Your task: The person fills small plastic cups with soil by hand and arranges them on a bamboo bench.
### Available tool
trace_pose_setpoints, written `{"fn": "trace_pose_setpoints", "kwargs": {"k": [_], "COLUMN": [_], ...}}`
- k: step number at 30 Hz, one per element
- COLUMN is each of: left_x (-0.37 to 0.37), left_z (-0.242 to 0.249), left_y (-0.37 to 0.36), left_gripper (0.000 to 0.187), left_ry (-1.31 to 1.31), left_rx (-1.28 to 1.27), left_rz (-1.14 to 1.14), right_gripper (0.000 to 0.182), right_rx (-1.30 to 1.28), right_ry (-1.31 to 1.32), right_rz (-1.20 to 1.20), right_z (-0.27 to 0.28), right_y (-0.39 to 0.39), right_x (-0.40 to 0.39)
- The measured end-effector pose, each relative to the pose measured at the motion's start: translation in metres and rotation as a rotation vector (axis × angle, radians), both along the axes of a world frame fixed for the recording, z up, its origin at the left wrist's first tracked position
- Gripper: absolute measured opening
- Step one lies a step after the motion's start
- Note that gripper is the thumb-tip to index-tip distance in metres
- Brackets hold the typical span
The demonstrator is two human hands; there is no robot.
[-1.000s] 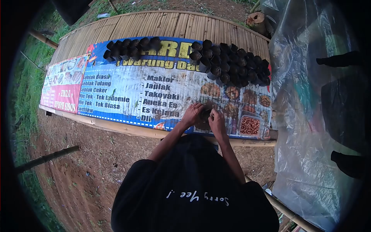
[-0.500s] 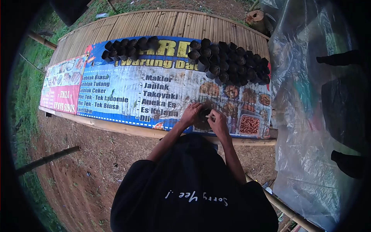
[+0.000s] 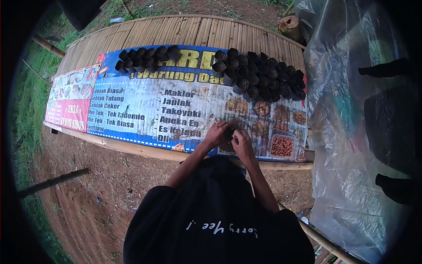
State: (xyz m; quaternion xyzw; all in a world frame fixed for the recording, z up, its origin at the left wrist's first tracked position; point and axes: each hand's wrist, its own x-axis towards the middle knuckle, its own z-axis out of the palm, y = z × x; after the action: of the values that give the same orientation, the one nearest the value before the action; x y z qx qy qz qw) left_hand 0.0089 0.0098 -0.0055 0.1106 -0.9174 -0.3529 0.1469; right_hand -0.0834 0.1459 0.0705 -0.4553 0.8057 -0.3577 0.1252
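My left hand [image 3: 216, 133] curls its fingers around the left side of a small dark planting bag [image 3: 229, 134] at the near edge of the banner. At the bag's right side, my right hand [image 3: 240, 143] has its fingers pinched together over the rim; what they hold is too small to make out. Dark soil is smeared on the banner around the bag. Beyond my hands to the right stands a large group of black planting bags [image 3: 263, 78], packed close together. A smaller group of similar bags [image 3: 147, 58] stands at the far left.
A printed menu banner [image 3: 132, 99] covers much of the bamboo-slat table [image 3: 184, 30]. Clear plastic sheeting [image 3: 338, 154] hangs along the right side. A cut log [image 3: 290, 24] stands behind the table's far right corner. Bare soil [image 3: 105, 176] lies in front.
My right hand has shifted slightly down and left, its fingers now lower by the bag. The left hand stays at the bag, and the whole view has shifted a little.
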Motion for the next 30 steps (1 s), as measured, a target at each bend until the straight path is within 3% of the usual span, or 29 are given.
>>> {"fn": "trace_pose_setpoints", "kwargs": {"k": [4,6,8,16,18,21,30], "left_x": [0.002,0.001,0.002,-0.001,0.001,0.001,-0.001], "left_z": [0.008,0.004,0.006,-0.002,-0.001,-0.001,0.006], "left_y": [0.001,0.001,0.001,0.0,0.001,0.0,0.001], "left_gripper": [0.046,0.043,0.043,0.045,0.059,0.061,0.05], "left_ry": [-0.105,0.014,-0.029,0.024,-0.052,-0.031,-0.074], "left_rx": [0.038,0.006,-0.004,-0.04,0.021,-0.029,0.034], "left_rz": [-0.025,0.016,0.0,0.022,-0.004,-0.002,-0.004], "right_gripper": [0.012,0.012,0.01,0.012,0.012,0.011,0.012], "right_rx": [0.025,-0.002,0.077,0.077,0.066,-0.001,0.03], "right_ry": [0.002,0.039,-0.057,0.023,0.032,0.004,-0.018], "right_rz": [-0.038,-0.042,-0.023,0.002,-0.006,0.05,0.013], "right_z": [0.001,0.0,-0.008,-0.007,-0.006,0.001,-0.006], "right_y": [-0.002,-0.002,0.002,0.001,0.001,0.0,0.003], "right_x": [0.0,0.002,0.002,-0.001,-0.001,0.002,-0.005]}}
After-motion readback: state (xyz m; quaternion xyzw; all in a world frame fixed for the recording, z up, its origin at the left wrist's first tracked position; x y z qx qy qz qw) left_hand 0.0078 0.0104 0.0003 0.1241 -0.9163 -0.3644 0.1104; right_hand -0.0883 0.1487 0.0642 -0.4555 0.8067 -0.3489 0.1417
